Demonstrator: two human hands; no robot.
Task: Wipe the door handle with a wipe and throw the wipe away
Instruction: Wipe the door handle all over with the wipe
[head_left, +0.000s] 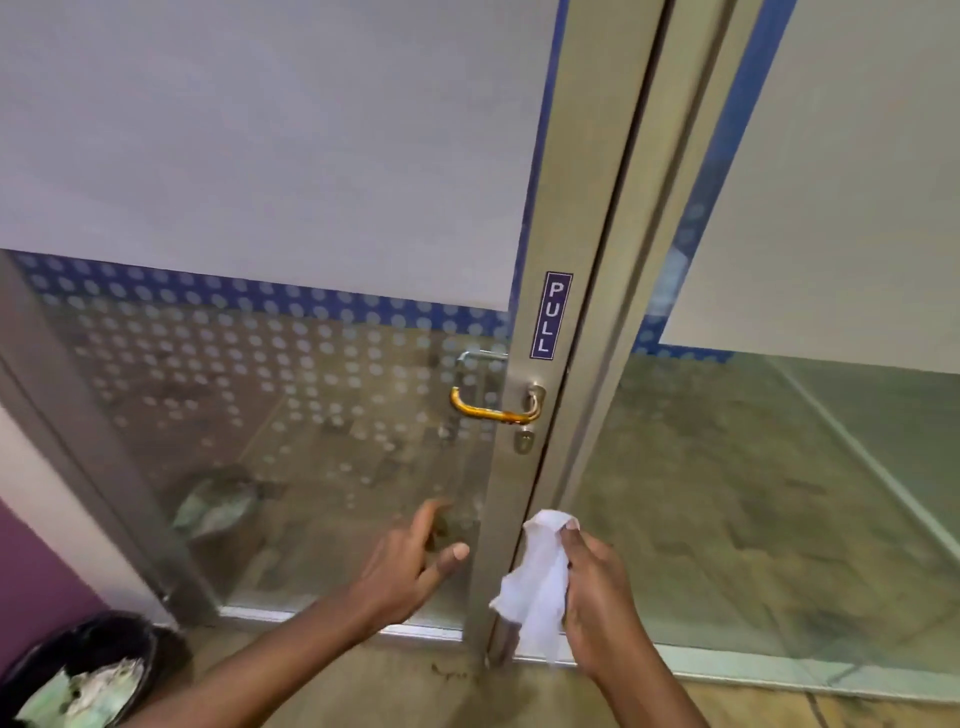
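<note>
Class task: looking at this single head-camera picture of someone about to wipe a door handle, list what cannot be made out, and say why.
- Bin, head view: cut off by the bottom-left edge.
- Left hand: fingertips motion-blurred.
- Wipe: its far side is hidden by the right hand holding it.
- Door handle: too small to judge whether it is clean.

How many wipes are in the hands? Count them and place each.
1. The white wipe hangs from the right hand, below the door handle; the left hand is empty.

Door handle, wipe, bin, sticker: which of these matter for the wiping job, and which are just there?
Part of the job:
door handle
wipe, held in the right hand
bin, for throwing it away

Just there:
PULL sticker
left hand, empty
</note>
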